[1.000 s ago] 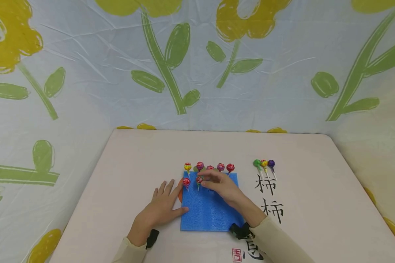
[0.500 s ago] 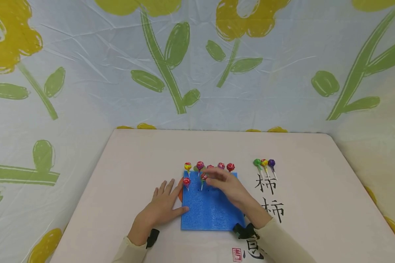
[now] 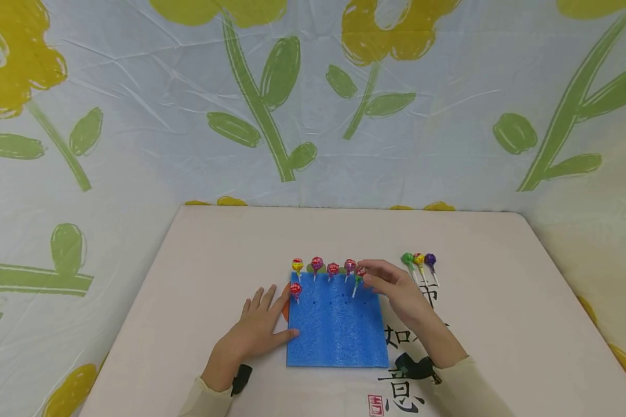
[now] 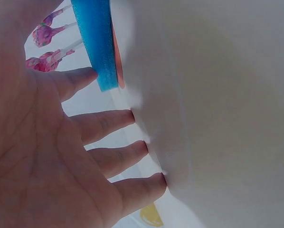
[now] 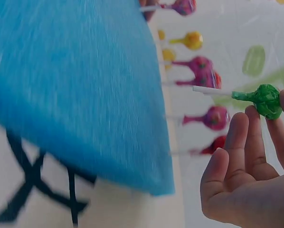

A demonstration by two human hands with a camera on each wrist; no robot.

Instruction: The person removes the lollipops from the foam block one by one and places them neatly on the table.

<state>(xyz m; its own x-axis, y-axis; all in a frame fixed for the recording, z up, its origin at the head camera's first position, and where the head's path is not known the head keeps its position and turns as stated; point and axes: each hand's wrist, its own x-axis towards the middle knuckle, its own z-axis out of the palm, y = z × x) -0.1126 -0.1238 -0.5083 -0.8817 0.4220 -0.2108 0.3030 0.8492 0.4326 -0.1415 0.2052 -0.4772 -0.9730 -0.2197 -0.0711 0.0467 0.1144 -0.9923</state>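
Note:
My right hand pinches a green-wrapped lollipop by its candy end, thumb against fingers. Its bare white stick points down over the back right part of a blue foam board. My left hand lies spread at the board's left edge. In the left wrist view its index fingertip touches the board's side, and the other fingertips press on the table. Several lollipops stand upright along the board's back edge, a yellow one at the left end. One red lollipop stands in front of it.
Three loose lollipops, green, yellow and purple, lie on the table right of the board. Black characters mark the tablecloth. A flowered cloth hangs behind the table.
My right hand has lifted the green lollipop out of the front row, second from left, and carried it right, leaving a small hole there. The left hand has stayed put.

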